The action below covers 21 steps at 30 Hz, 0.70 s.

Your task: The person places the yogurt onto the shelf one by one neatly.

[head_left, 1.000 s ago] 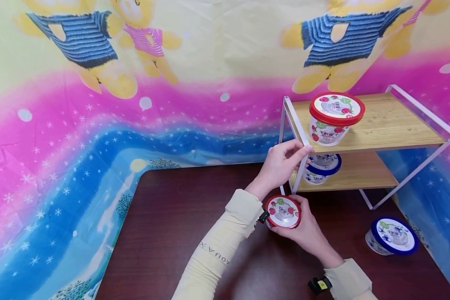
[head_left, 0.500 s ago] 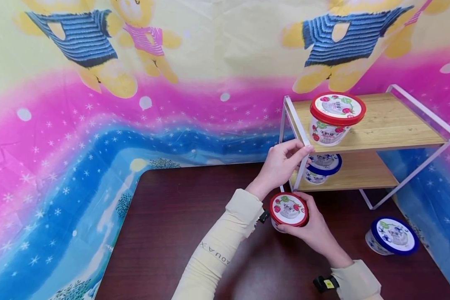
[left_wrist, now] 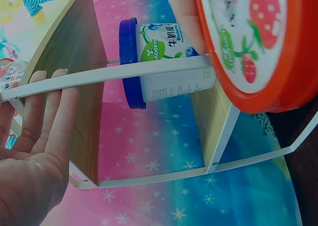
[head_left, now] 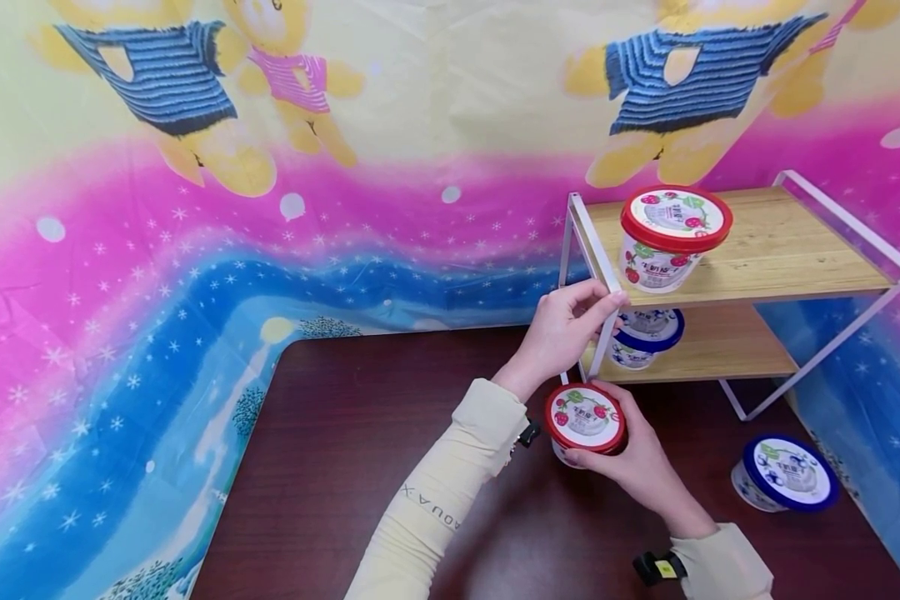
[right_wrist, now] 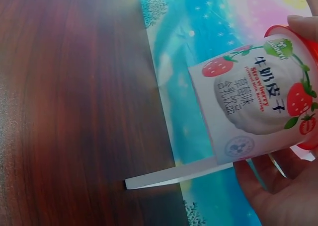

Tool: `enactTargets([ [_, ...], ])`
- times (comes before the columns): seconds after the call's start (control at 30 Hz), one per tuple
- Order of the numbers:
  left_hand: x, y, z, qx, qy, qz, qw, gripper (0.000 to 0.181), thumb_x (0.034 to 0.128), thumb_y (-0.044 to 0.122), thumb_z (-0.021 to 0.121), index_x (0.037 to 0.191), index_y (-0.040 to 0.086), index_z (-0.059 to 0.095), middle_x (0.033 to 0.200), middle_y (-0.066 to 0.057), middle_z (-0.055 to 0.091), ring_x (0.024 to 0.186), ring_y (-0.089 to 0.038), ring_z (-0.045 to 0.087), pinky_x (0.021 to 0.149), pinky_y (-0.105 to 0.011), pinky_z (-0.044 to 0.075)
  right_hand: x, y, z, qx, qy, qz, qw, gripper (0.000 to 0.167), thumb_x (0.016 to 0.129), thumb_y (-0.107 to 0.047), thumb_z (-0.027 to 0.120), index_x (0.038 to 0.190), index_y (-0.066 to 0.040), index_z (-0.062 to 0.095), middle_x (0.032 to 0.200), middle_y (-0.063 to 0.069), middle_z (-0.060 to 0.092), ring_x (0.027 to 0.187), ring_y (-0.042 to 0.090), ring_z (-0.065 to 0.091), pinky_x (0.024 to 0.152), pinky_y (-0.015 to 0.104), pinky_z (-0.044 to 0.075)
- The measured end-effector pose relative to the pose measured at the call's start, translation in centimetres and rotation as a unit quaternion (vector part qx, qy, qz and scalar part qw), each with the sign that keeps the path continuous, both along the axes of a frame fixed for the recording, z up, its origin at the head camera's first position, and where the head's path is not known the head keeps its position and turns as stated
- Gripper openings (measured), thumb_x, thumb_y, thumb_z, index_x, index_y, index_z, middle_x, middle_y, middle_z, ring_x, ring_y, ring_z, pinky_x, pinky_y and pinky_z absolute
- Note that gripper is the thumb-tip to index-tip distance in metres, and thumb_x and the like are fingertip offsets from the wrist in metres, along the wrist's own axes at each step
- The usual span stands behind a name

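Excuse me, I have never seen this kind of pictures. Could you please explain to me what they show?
There is no machine here, only a person's two bare hands. The wide picture looks down from a camera worn on the head; the two closer ones look from the left and right wrists.

The right hand holds a red-lidded strawberry tub. The left hand holds the rack's white frame. On its upper board stands another red-lidded tub; the lower board bears a blue-lidded tub. A second blue-lidded tub is on the dark table.
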<state>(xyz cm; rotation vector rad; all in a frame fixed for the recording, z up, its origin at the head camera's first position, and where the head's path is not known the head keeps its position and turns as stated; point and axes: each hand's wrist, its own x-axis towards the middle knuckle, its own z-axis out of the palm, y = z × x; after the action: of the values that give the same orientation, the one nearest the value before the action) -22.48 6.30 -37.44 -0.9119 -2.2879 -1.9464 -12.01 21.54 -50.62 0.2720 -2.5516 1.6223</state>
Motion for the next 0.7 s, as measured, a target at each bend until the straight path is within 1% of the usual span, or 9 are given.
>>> enactTargets([
  [0.17,0.0,-0.1,0.0,-0.001,0.001,-0.001,1.0000,0.021,0.1030,0.033,0.063,0.105,0.013,0.070,0.101,-0.001,0.073,0.082,-0.003,0.069,0.075,-0.026,0.058,0.1,0.2,0.5,0.003,0.016,-0.010,0.9998,0.100,0.077,-0.018,0.092,0.156,-0.019,0.032,0.145,0.007,0.048,0.122,0.017,0.046,0.090,0.016,0.046],
  [0.23,0.0,-0.1,0.0,-0.002,0.002,-0.002,1.0000,0.021,0.1032,0.033,0.062,0.105,0.013,0.070,0.101,-0.003,0.073,0.082,-0.003,0.069,0.076,-0.026,0.058,0.2,0.3,0.6,0.006,0.022,-0.013,0.9997,0.100,0.076,-0.016,0.092,0.157,-0.018,0.033,0.146,0.008,0.048,0.122,0.017,0.046,0.091,0.015,0.045],
  [0.3,0.0,0.0,0.0,-0.004,0.003,-0.001,1.0000,0.021,0.1032,0.033,0.062,0.105,0.014,0.071,0.101,-0.002,0.073,0.082,-0.002,0.069,0.076,-0.026,0.058,0.2,0.5,0.7,0.010,0.023,-0.018,0.9995,0.100,0.076,-0.016,0.092,0.156,-0.018,0.033,0.146,0.007,0.048,0.122,0.018,0.046,0.091,0.014,0.044],
  [0.43,0.0,0.0,0.0,0.002,0.001,-0.002,1.0000,0.021,0.1032,0.032,0.062,0.105,0.013,0.070,0.103,-0.004,0.073,0.082,-0.003,0.070,0.076,-0.025,0.058,0.4,0.8,0.9,0.016,0.018,-0.034,0.9991,0.101,0.077,-0.018,0.092,0.157,-0.015,0.029,0.146,0.011,0.047,0.123,0.022,0.045,0.090,0.012,0.042],
  [0.5,0.0,0.0,0.0,0.004,-0.002,-0.002,1.0000,0.020,0.1031,0.031,0.063,0.105,0.013,0.070,0.105,-0.005,0.073,0.083,-0.003,0.070,0.076,-0.023,0.057,0.5,1.0,1.1,0.013,0.013,-0.045,0.9988,0.103,0.077,-0.018,0.092,0.156,-0.012,0.026,0.145,0.013,0.046,0.123,0.021,0.045,0.090,0.011,0.040],
  [0.6,0.1,0.0,0.0,0.002,-0.006,0.000,1.0000,0.020,0.1029,0.032,0.063,0.105,0.013,0.070,0.106,-0.003,0.073,0.083,-0.002,0.070,0.077,-0.022,0.057,0.6,1.2,1.3,-0.001,0.009,-0.058,0.9983,0.105,0.077,-0.016,0.092,0.154,-0.009,0.021,0.144,0.016,0.046,0.122,0.014,0.045,0.092,0.008,0.038],
  [0.7,0.1,0.0,0.1,0.001,-0.006,0.002,1.0000,0.020,0.1029,0.032,0.063,0.105,0.014,0.070,0.105,-0.002,0.073,0.083,-0.002,0.070,0.077,-0.022,0.056,0.6,1.4,1.4,-0.013,0.016,-0.067,0.9975,0.102,0.077,-0.013,0.092,0.150,-0.006,0.021,0.143,0.018,0.048,0.120,0.005,0.045,0.093,0.007,0.037],
])
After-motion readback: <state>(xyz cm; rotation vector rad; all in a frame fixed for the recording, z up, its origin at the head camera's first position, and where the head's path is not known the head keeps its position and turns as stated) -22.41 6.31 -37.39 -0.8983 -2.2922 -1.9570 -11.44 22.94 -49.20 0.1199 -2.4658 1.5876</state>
